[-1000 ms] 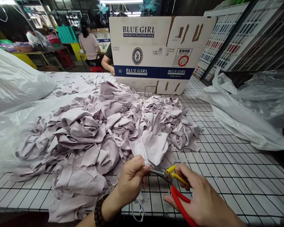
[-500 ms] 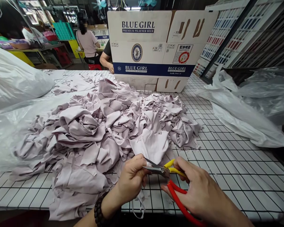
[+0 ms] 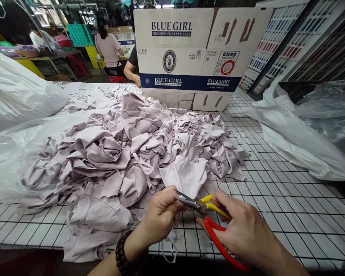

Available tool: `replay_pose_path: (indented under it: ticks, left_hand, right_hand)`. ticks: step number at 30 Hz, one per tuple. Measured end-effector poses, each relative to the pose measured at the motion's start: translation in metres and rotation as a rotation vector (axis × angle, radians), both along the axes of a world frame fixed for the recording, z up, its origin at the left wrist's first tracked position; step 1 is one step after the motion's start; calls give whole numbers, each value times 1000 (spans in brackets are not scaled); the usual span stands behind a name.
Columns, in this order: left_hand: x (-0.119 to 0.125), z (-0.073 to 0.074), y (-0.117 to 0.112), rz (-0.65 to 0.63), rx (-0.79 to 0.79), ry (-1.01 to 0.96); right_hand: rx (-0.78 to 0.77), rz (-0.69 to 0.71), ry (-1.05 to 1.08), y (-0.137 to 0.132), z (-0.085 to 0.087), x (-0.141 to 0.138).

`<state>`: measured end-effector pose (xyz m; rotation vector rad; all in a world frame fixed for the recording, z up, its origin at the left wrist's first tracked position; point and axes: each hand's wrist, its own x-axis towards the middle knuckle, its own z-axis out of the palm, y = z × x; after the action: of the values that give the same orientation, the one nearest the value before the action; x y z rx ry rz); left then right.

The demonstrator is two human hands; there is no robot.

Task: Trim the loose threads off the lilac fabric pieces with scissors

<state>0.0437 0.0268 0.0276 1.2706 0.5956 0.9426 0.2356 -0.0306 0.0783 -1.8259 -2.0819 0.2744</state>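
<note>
My left hand [image 3: 162, 212], with a dark beaded bracelet on the wrist, pinches the near edge of a pale fabric piece [image 3: 185, 174]. A thin white strip [image 3: 169, 249] hangs below its fingers at the table edge. In my right hand [image 3: 238, 220] are scissors [image 3: 200, 207] with yellow and red handles. Their blades are slightly apart and point left, the tips right at my left fingertips. What lies between the blades is too small to make out. A large heap of mauve fabric pieces [image 3: 103, 149] spreads beyond and to the left of my hands.
The table [image 3: 276, 214] has a white cover with a black grid. A large beer carton [image 3: 186, 57] stands at its far side, a person's arm [image 3: 132, 73] beside it. Plastic bags lie left [image 3: 20, 92] and right [image 3: 299, 134]. Another person [image 3: 107, 50] is in the background.
The scissor blades have drawn a little closer together at my left fingertips. My hands stay nearly in place, while the view has shifted slightly.
</note>
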Motion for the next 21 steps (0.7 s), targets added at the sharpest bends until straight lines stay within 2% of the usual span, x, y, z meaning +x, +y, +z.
replay_pose_path:
  ticks: [12,21]
  left_hand:
    - [-1,-4,0,-46,-54,-35]
    - [-3,1,2,-65,-64,-19]
  right_hand:
    - [29,31,21,1,-1,1]
    - [62,55,31,7,1,2]
